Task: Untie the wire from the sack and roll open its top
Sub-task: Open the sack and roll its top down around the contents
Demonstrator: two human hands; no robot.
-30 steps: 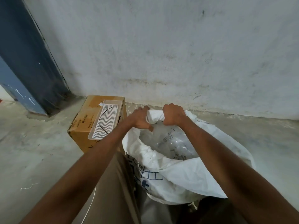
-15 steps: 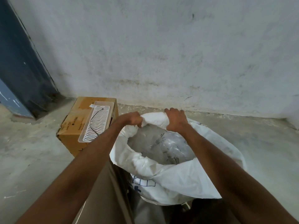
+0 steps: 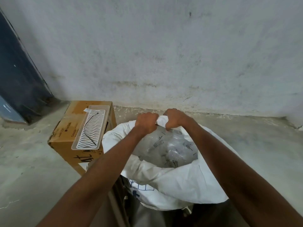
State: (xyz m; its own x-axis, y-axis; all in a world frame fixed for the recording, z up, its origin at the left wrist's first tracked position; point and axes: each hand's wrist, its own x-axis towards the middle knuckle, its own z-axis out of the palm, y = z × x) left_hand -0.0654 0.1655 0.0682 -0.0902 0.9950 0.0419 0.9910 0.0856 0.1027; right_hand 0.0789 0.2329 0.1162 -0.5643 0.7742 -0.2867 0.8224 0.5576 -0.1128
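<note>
A white woven sack [image 3: 177, 182] stands on the floor in front of me, its top open and its rim folded outward. Clear plastic packets [image 3: 170, 149] show inside. At the far rim, my left hand [image 3: 146, 122] and my right hand [image 3: 174, 117] sit side by side, each gripping the bunched rolled edge of the sack. A black wire [image 3: 89, 128] lies loose in a clear tray [image 3: 77, 145] on a cardboard box, apart from the sack.
The cardboard box [image 3: 65, 128] stands left of the sack, close to it. A stained grey wall [image 3: 164, 54] runs behind, and a dark blue post [image 3: 19, 76] rises at the far left. Bare concrete floor [image 3: 24, 169] spreads on both sides.
My left hand has come back toward my right along the far rim. Both hands now hold the same bunched part of the rolled edge. The view has shifted slightly.
</note>
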